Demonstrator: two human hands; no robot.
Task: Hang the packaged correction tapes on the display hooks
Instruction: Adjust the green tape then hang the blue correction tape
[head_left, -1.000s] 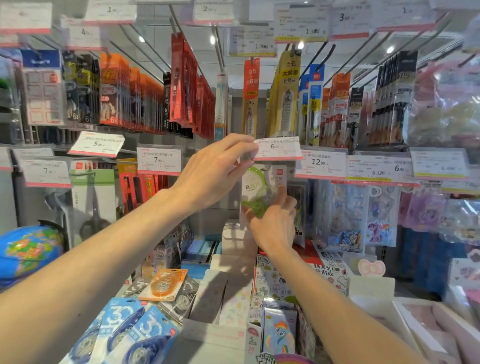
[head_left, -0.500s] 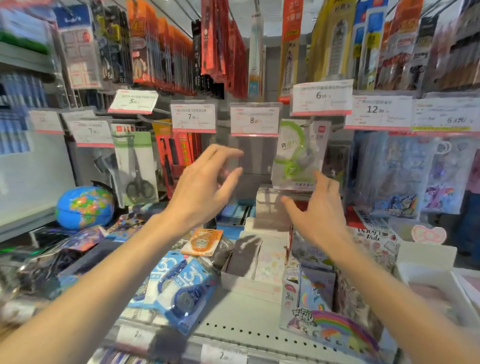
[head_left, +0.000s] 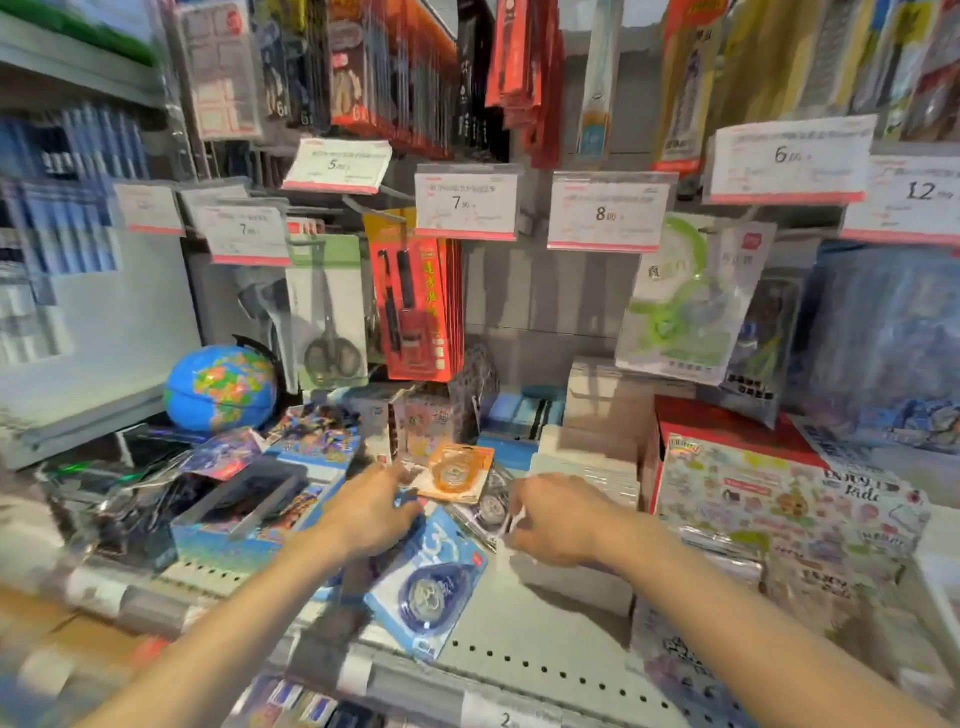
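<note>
Both hands are held low over the shelf (head_left: 545, 660), the left hand (head_left: 371, 514) spread on the blue tape pack (head_left: 428, 577) near the front edge, the right hand (head_left: 558, 522) loosely curled beside clear packs (head_left: 485, 506), its grip blurred and untellable

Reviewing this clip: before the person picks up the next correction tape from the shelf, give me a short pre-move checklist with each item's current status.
1. Packs within reach: ok. The blue correction tape pack and the orange correction tape pack lie on the shelf.
2. Left hand free: cannot tell; it lies over the blue pack's top edge, blurred.
3. Right hand free: cannot tell; fingers curl near clear packs.
4. Green correction tape pack hung: ok, under the 6.00 tag.
5. Free hook: cannot tell.
</note>
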